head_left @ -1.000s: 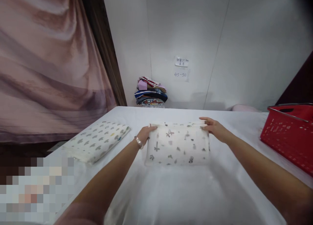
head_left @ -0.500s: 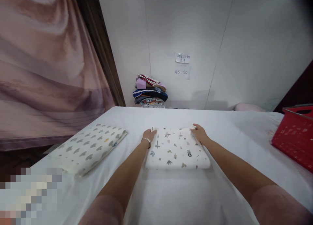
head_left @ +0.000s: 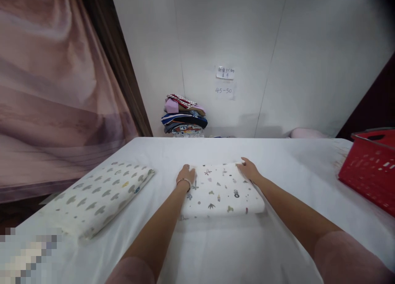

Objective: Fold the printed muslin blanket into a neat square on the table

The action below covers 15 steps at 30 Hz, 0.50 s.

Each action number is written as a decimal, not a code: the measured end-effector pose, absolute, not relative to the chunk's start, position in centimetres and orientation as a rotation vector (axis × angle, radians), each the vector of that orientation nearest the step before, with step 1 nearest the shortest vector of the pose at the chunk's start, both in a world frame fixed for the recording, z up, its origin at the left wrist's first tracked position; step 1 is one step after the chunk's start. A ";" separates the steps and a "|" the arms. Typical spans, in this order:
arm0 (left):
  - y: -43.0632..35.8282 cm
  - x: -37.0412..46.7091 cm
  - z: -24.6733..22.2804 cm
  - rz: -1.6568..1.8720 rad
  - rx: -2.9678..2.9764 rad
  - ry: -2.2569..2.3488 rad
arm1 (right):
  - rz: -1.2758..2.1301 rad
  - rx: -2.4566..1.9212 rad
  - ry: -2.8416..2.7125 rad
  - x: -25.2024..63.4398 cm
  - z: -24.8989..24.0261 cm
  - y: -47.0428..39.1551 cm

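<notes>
1. Cloth with small printed motifs, a folded white piece [head_left: 220, 191], lay flat at the middle of the white-covered table [head_left: 277, 160], squared into a neat rectangle.
2. Both hands rested on its far edge: the left hand [head_left: 185, 176], a bracelet at the wrist, lay flat on the far left corner, and the right hand [head_left: 247, 169] lay on the far right corner, fingers spread and pressing down, neither one closed around anything.
3. Judging by this, the step in hand seemed to be the final flattening of the fold; a next move would call for an even slide of the palms along the top so the layers stay aligned.
4. Just to the left, apart from it, a second folded cloth [head_left: 98, 197] with grey leaf prints lay at an angle.
5. Well to the right stood a red basket [head_left: 367, 168] at the table's edge.
6. Beyond the table, against the white wall, sat a pile of folded clothes [head_left: 184, 115] beneath a paper note [head_left: 225, 73], with a pink curtain [head_left: 55, 90] on the left.
</notes>
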<state>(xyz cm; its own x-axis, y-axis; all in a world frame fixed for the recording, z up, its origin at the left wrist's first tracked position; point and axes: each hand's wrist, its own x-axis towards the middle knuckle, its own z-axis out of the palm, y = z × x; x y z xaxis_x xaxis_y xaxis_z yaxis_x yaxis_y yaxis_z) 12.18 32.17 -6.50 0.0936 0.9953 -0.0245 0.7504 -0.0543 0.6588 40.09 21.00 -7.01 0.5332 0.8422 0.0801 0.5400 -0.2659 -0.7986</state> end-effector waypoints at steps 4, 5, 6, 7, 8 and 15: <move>32.2 12.0 -6.3 0.601 1.897 1.682 | 0.558 -1.935 -1.113 40.6 -7.0 20.2; 32.2 12.0 -6.3 0.589 1.910 1.673 | 0.559 -1.932 -1.116 40.6 -7.0 20.2; 32.2 12.0 -6.2 0.573 1.922 1.666 | 0.551 -1.934 -1.117 40.7 -7.1 20.2; 32.2 12.0 -6.1 0.553 1.930 1.663 | 0.537 -1.940 -1.119 40.7 -7.2 20.2; 32.2 12.1 -6.0 0.532 1.934 1.669 | 0.520 -1.950 -1.121 40.6 -7.3 20.4; 32.1 12.5 -5.8 0.445 1.960 1.797 | 0.436 -2.065 -1.187 39.8 -7.5 20.7</move>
<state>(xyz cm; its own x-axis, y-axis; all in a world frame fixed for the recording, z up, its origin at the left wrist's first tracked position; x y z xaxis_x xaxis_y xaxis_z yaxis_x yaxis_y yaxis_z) 12.46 32.10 -5.85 0.1027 0.9930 -0.0589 0.8506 -0.0570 0.5227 39.85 20.75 -7.48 0.5225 0.8509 0.0543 0.6137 -0.3310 -0.7168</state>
